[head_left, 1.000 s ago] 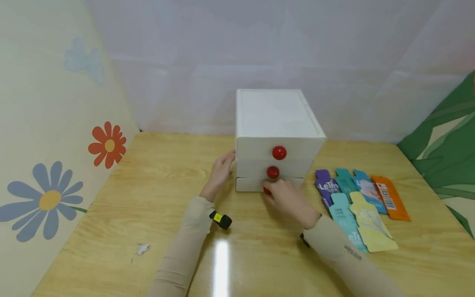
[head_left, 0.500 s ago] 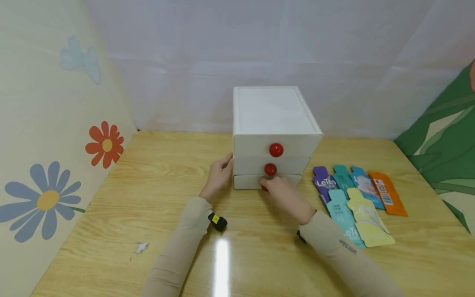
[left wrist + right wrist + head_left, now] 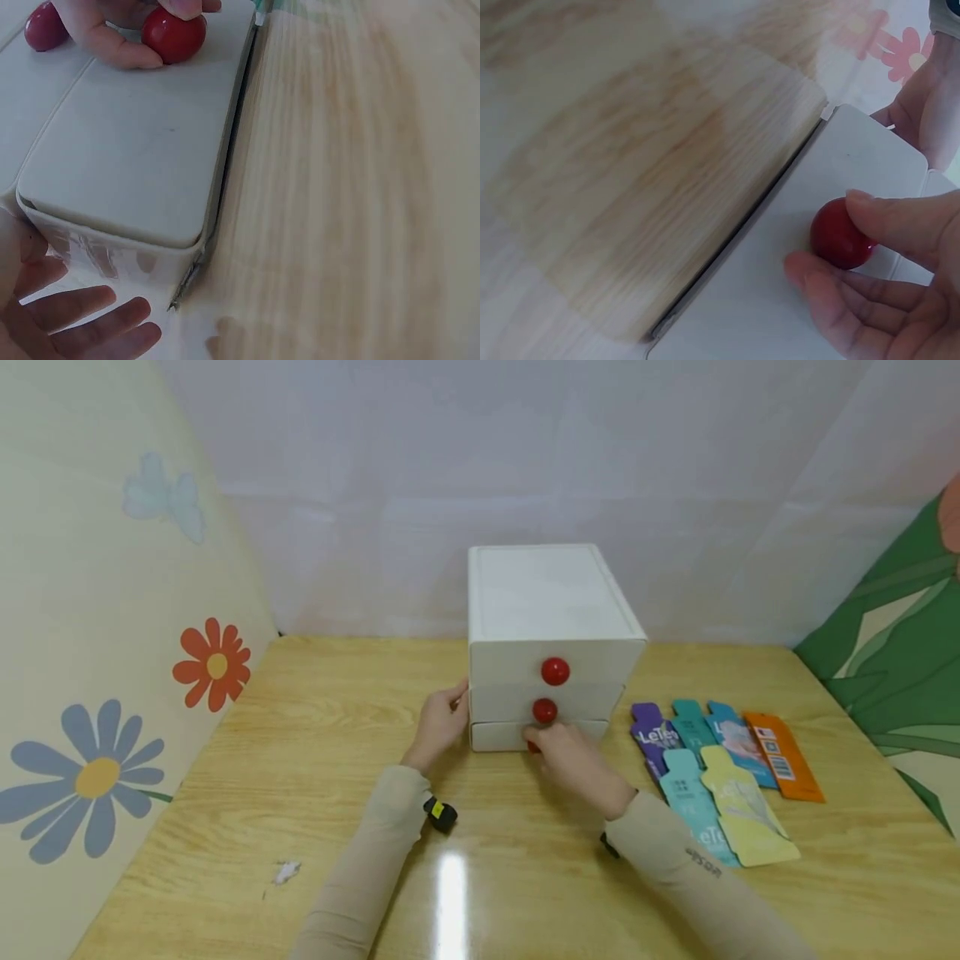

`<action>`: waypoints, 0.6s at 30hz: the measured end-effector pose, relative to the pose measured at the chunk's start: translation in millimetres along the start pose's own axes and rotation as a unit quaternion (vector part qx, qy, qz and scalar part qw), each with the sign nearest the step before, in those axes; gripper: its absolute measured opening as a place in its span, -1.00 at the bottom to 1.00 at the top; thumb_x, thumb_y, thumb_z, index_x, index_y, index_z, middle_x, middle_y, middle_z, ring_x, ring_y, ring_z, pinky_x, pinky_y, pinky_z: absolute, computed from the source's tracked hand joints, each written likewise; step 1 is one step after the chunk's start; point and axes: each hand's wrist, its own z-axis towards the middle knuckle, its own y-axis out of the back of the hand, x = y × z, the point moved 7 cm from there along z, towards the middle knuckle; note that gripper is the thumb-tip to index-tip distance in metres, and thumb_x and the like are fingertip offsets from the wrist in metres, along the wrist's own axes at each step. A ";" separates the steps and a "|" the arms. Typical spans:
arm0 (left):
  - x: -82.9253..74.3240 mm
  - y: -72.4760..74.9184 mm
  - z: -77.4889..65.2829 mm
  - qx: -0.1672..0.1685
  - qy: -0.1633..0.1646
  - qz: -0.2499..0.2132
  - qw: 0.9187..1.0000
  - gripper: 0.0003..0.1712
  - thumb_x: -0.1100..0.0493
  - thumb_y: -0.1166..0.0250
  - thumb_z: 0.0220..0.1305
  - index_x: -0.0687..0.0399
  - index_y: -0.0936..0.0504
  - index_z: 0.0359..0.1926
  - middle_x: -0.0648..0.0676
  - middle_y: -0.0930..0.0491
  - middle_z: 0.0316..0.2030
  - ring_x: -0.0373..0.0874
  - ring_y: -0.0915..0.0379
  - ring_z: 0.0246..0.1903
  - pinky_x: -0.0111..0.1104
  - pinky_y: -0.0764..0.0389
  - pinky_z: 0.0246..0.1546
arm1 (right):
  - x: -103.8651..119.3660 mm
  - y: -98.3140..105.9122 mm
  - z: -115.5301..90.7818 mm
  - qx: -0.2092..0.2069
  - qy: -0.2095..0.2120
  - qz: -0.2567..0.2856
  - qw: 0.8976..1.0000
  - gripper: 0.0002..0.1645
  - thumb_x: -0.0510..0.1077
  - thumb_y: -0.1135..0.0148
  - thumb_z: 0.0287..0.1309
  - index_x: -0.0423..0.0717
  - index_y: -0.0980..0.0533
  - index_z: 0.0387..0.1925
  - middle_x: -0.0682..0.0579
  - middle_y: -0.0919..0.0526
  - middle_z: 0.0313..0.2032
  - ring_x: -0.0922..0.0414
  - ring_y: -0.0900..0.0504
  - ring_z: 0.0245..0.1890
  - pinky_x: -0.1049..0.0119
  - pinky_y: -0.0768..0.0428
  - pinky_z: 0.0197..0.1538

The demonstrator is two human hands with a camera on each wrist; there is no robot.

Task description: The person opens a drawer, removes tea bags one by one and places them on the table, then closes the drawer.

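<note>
Nearest to me, my two beige sleeves (image 3: pixel 367 864) are reaching forward over the light wood-grain table (image 3: pixel 360 693), and a small black device with a yellow patch (image 3: pixel 441 814) is sitting at my left wrist. With my right hand (image 3: pixel 581 767) I am pinching the lowest glossy red ball-shaped knob (image 3: pixel 838 234), thumb on one side and forefinger on the other, the gap between them closed down to the knob's width. That knob is standing out from the bottom drawer front (image 3: pixel 495 737) of a smooth white three-drawer box (image 3: pixel 551 592), which is resting on the table ahead of me. My left hand (image 3: pixel 441 724) is staying empty beside the box's left wall, its fingers parted and loosely extended; whether they are touching the wall I cannot tell. Above my pinch, the middle red knob (image 3: pixel 544 710) and the top red knob (image 3: pixel 555 671) are showing. To the right of the box, flat bottle-shaped packets are lying in a group: pale yellow (image 3: pixel 742 810) and turquoise (image 3: pixel 693 797) in front, purple, teal and blue behind, with a rectangular orange packet (image 3: pixel 786 758) at the far right. Beyond everything, a whitish cloth backdrop (image 3: pixel 525 452) is hanging.
</note>
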 end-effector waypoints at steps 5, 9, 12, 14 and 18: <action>0.0 0.8 -1.0 0.010 -0.006 0.019 1.000 -0.62 0.19 -0.03 0.31 0.24 -0.48 0.09 0.19 -0.53 -0.05 -0.17 -0.48 -0.41 -0.43 -0.50 -0.49 | -0.4 -1.9 0.3 0.015 -0.001 0.009 1.000 -0.78 -0.46 -0.20 -0.18 -0.12 -0.45 -0.51 0.12 -0.34 -0.66 0.20 -0.34 -0.65 0.37 -0.40 -0.61; -0.6 0.5 -0.7 0.018 -0.010 0.017 1.000 -0.62 0.18 -0.02 0.31 0.24 -0.48 0.09 0.19 -0.55 -0.08 -0.18 -0.47 -0.42 -0.44 -0.49 -0.51 | -1.3 -2.6 0.7 0.012 0.011 0.008 1.000 -0.78 -0.43 -0.24 -0.17 -0.11 -0.41 -0.54 0.12 -0.34 -0.66 0.18 -0.34 -0.64 0.34 -0.40 -0.58; -0.1 0.6 -0.3 0.018 -0.007 0.013 1.000 -0.62 0.18 -0.02 0.31 0.23 -0.48 0.09 0.19 -0.57 -0.10 -0.20 -0.47 -0.43 -0.46 -0.47 -0.53 | -1.1 -2.2 1.1 0.011 0.018 0.007 1.000 -0.77 -0.41 -0.26 -0.16 -0.10 -0.40 -0.55 0.12 -0.33 -0.66 0.18 -0.34 -0.64 0.33 -0.41 -0.58; 0.0 0.8 -0.2 0.017 -0.003 0.011 1.000 -0.62 0.19 -0.03 0.31 0.23 -0.48 0.09 0.19 -0.58 -0.12 -0.20 -0.46 -0.45 -0.47 -0.45 -0.55 | -1.0 -1.9 1.4 0.015 0.015 0.010 1.000 -0.78 -0.41 -0.26 -0.15 -0.11 -0.41 -0.54 0.11 -0.36 -0.65 0.18 -0.34 -0.63 0.33 -0.41 -0.57; -1.0 1.3 0.1 0.011 -0.003 0.016 1.000 -0.64 0.20 -0.04 0.29 0.22 -0.50 0.07 0.19 -0.59 -0.15 -0.20 -0.43 -0.50 -0.47 -0.42 -0.58 | -0.8 -1.5 1.3 0.023 0.008 0.012 1.000 -0.79 -0.44 -0.24 -0.17 -0.13 -0.43 -0.53 0.07 -0.40 -0.63 0.18 -0.36 -0.61 0.33 -0.43 -0.54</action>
